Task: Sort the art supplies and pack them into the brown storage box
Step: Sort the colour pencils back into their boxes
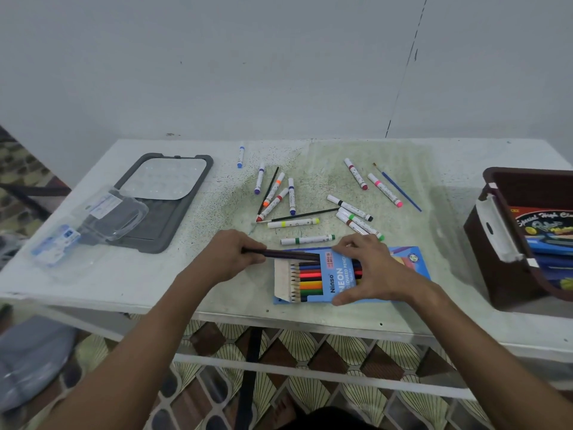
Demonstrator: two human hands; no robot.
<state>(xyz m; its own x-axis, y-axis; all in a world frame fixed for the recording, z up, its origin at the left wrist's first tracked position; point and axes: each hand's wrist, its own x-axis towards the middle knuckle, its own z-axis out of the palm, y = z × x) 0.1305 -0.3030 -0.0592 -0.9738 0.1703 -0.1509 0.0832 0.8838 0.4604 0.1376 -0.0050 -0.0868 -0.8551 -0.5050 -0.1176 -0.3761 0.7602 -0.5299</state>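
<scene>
Holding one pencil (280,253), eleven markers (293,223) (scattered)

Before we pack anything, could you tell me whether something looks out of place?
Markers and brushes lie scattered at all angles mid-table, unsorted. One blue-capped marker sits apart near the far edge.

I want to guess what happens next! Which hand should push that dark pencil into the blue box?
Probably the left hand: its fingers already pinch the dark pencil, tip pointing into the pencil box. The right hand is busy holding the box steady.
</scene>
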